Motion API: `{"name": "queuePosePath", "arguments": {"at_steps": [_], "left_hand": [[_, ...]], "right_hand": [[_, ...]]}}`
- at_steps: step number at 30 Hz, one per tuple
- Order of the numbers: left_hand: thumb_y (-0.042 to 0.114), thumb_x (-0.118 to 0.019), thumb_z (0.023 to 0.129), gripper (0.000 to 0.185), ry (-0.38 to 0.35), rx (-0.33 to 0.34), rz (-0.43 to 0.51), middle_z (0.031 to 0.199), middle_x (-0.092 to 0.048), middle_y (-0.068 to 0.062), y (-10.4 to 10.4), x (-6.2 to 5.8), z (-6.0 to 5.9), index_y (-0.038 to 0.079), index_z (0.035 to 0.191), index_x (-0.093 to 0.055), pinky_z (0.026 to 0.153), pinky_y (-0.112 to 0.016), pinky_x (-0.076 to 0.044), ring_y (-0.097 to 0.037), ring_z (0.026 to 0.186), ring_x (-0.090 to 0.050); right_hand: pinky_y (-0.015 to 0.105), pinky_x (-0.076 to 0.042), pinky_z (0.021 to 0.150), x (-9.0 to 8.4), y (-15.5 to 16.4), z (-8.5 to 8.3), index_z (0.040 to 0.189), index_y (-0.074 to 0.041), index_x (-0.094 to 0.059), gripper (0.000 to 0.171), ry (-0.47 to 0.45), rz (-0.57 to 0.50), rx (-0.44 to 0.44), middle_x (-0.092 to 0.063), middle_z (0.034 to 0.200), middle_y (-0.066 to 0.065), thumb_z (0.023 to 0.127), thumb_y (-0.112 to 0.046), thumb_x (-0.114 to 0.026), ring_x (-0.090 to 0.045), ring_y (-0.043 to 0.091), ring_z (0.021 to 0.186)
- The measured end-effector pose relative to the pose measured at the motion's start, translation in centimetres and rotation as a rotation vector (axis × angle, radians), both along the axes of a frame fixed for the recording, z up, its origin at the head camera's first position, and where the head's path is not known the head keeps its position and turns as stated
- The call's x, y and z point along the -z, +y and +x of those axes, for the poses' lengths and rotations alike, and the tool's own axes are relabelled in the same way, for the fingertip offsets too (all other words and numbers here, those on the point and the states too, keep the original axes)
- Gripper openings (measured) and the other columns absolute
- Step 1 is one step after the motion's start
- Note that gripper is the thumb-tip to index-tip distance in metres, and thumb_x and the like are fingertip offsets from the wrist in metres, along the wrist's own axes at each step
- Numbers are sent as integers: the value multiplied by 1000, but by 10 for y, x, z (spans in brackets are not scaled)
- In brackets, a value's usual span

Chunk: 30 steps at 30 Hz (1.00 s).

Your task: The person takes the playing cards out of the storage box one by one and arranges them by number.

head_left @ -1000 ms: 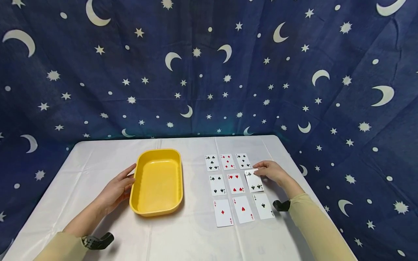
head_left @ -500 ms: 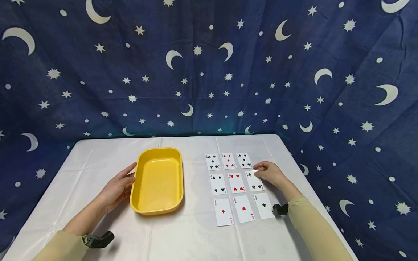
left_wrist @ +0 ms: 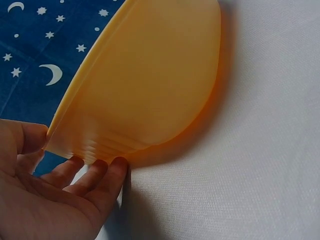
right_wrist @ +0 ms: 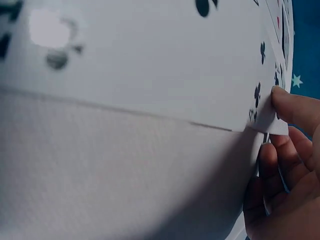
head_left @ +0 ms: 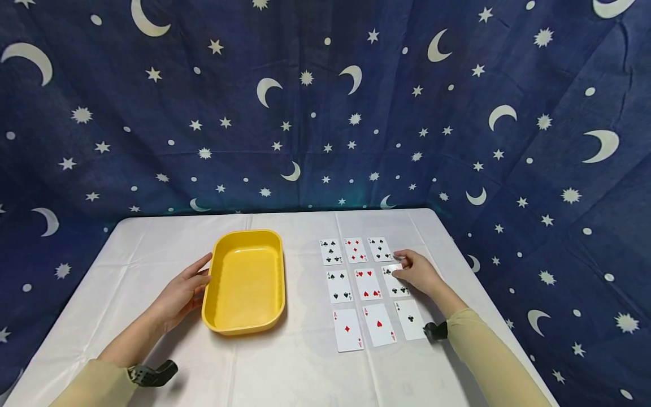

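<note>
My right hand (head_left: 419,272) pinches the upper right corner of a clubs playing card (head_left: 394,287). Its thumb (right_wrist: 292,107) lies over the card face, and the other fingers are curled near the edge. Part of the card is hidden under the hand. My left hand (head_left: 178,298) touches the left side of a yellow tray (head_left: 278,282) with loosely extended fingers. In the left wrist view those fingertips (left_wrist: 118,165) rest against the tray's outer wall. The tray holds nothing visible.
More face-up cards lie in three rows: black and red fives (head_left: 355,250) at the back, spades (head_left: 339,287) and hearts (head_left: 368,284) in the middle, aces (head_left: 378,325) in front. A white cloth (head_left: 285,367) covers the table. A starry blue curtain (head_left: 315,135) hangs behind.
The clubs card has shifted slightly and now lies flatter and more in line with its row. My right hand has moved a little; the left hand and tray stay put.
</note>
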<state>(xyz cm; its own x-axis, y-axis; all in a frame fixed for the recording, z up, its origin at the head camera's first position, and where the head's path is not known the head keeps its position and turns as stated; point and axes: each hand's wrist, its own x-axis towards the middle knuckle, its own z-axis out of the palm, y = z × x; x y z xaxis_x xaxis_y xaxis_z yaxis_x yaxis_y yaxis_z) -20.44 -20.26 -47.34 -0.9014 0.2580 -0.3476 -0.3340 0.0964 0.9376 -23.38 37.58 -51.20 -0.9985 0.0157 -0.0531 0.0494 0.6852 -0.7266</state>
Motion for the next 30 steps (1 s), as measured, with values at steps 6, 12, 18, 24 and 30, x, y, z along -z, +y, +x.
{"name": "queuePosePath", "arguments": {"at_steps": [6, 12, 18, 24, 30], "left_hand": [[21, -45, 109, 69, -4, -6, -1, 168, -17, -21, 0, 1, -1, 26, 166, -7, 96, -29, -53, -31, 137, -44], [21, -45, 109, 69, -1, -13, -7, 168, -18, -21, 1, 1, -1, 26, 166, -8, 95, -29, -52, -31, 137, -44], [22, -46, 109, 69, 0, -18, -21, 168, -18, -21, 2, 3, -1, 27, 166, -8, 94, -28, -52, -32, 136, -44], [22, -47, 108, 71, 11, -17, -57, 167, -20, -22, 3, 4, -3, 26, 166, -6, 94, -30, -53, -35, 136, -44], [32, -45, 110, 73, 49, -15, -74, 167, -20, -22, -3, 1, -2, 23, 166, 0, 104, -40, -48, -32, 138, -48]], "right_hand": [[31, -42, 66, -2, -7, 1, 145, 1, -50, 68, -61, 39, 0, -51, 95, 10, 86, -14, -81, -48, 22, 85], [37, -43, 74, -3, -10, 1, 150, -1, -45, 79, -97, 76, 9, -50, 103, 12, 84, -20, -84, -49, 27, 94], [38, -43, 83, -3, -10, 1, 152, -2, -41, 84, -126, 91, 26, -49, 113, 11, 83, -22, -85, -47, 29, 105], [40, -42, 84, -3, -7, 3, 152, -1, -41, 84, -99, 115, 1, -50, 112, 11, 86, -29, -83, -48, 29, 104], [46, -47, 90, -7, 4, 10, 152, 2, -41, 77, -40, 83, -19, -56, 119, 16, 92, -32, -76, -56, 35, 111]]}}
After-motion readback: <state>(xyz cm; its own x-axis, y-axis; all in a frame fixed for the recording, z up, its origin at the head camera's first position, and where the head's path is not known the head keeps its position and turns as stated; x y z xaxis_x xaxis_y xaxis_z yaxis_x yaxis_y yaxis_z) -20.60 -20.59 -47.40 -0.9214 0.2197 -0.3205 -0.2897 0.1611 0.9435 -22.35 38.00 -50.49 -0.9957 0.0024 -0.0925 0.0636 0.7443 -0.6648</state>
